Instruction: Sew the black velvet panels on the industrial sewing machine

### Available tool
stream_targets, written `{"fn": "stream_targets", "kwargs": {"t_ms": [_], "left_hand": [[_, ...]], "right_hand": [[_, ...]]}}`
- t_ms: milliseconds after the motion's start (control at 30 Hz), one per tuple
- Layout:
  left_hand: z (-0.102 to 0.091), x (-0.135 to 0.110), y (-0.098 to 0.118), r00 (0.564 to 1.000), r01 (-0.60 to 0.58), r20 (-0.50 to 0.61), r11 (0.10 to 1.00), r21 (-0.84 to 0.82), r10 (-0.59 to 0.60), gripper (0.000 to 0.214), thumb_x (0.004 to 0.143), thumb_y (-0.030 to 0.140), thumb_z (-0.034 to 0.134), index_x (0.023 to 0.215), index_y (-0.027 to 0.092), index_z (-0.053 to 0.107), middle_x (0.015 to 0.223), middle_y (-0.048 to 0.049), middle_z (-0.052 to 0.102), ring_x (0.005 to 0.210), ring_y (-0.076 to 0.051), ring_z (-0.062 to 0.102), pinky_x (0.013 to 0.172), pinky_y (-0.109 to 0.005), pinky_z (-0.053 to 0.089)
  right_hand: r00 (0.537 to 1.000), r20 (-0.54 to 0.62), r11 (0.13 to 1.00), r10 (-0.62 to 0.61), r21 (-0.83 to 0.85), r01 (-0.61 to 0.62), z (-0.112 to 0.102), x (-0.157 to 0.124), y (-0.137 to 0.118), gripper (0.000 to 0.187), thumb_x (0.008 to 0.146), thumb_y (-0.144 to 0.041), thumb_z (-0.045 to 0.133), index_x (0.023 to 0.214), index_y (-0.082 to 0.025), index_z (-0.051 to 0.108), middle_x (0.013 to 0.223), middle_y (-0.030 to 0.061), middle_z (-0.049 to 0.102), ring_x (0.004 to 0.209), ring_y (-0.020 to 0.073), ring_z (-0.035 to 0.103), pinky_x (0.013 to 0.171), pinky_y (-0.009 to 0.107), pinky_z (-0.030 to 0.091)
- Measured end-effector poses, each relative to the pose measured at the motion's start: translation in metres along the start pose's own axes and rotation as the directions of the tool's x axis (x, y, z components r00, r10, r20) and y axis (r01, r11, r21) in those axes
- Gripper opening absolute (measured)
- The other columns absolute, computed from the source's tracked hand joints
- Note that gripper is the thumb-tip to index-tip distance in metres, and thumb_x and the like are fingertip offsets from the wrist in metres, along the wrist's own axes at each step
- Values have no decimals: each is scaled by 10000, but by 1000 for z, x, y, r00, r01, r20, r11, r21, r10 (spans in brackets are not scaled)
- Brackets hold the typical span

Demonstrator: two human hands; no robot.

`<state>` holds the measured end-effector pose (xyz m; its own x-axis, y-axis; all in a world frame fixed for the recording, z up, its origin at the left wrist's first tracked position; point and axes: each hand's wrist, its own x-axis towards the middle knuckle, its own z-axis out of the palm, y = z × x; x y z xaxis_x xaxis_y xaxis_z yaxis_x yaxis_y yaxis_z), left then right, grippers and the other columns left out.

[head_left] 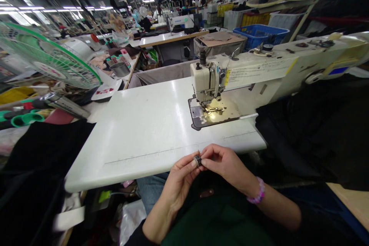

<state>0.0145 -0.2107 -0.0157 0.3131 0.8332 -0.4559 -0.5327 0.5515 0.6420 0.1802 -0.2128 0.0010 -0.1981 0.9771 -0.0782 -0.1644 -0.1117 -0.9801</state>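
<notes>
My left hand (182, 175) pinches a small, dark metallic bobbin case (197, 160) between thumb and fingertips, just over the front edge of the white sewing table (138, 123). From the other side, the closed fingertips of my right hand (223, 161) meet at the same bobbin case; its finer details are too small to make out. A pink and purple bracelet (256, 191) circles my right wrist. Behind my hands stands the sewing machine (206, 80), its needle area lit above a worn metal plate (230, 113).
A green fan (52, 61) stands at the left, near thread cones (24, 119) and a metal tin (119, 69). Black cloth (31, 161) hangs at the left, with more black fabric (314, 127) at the right. Behind the machine is a blue crate (261, 34).
</notes>
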Motion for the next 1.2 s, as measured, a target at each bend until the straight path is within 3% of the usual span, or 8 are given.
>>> {"fn": "stream_targets", "kwargs": {"t_ms": [400,567,767,833,967,1033,1133,1200], "left_hand": [[1,-1,9,999,36,-12,996,79,-35,372,586,184,907,926,95,783,835,-73,763,660,-111,678,676,-173,560],[0,-1,13,998,54,-24,988,143,-51,370,588,187,905,923,86,783,819,-70,754,649,-111,674,659,-171,552],[-2,2,18,997,64,16,975,214,-69,380,611,204,889,952,81,777,826,-76,745,658,-120,675,667,-183,546],[-2,1,21,997,53,36,970,236,-64,368,625,213,880,949,76,770,826,-74,737,656,-113,669,665,-178,538],[7,-10,30,994,-26,105,945,327,-9,318,702,228,832,966,101,708,800,-38,695,634,-104,660,620,-176,521],[13,-19,35,989,-96,141,926,366,47,298,728,234,812,956,146,641,793,-3,658,618,-127,673,582,-199,524],[21,-30,40,980,-164,164,914,372,109,307,736,243,804,926,184,570,819,28,619,613,-157,692,549,-229,539],[21,-34,43,981,-163,163,908,385,107,287,752,246,793,939,175,588,805,18,631,631,-152,692,573,-225,548]], "right_hand": [[996,52,945,-66,-316,79,-6,1,-13,123,819,-175,649,702,-191,613,802,4,639,772,150,619,733,282,499],[964,150,793,-220,-549,266,-9,4,-18,190,805,-26,608,706,-187,591,777,-10,605,764,140,584,718,275,460],[850,405,458,-336,-719,523,-9,1,-22,184,889,-15,503,813,-167,571,877,62,592,848,194,548,771,337,472],[825,453,410,-339,-718,563,-10,0,-24,188,912,-30,471,833,-160,582,889,76,594,871,206,546,788,357,474],[886,339,696,-317,-551,460,-14,1,-28,153,910,-89,520,996,-180,607,1119,76,589,780,128,553,750,297,489],[921,314,834,-230,-425,353,-14,1,-29,331,908,-101,502,1219,-205,550,1179,74,581,721,96,544,728,275,493],[914,403,923,-50,-331,196,-12,1,-28,512,890,-91,485,1386,-205,433,982,26,643,752,113,586,749,279,494],[905,424,952,42,-291,92,-10,2,-24,410,873,-139,556,1280,-188,537,910,10,659,793,131,612,752,277,492]]}}
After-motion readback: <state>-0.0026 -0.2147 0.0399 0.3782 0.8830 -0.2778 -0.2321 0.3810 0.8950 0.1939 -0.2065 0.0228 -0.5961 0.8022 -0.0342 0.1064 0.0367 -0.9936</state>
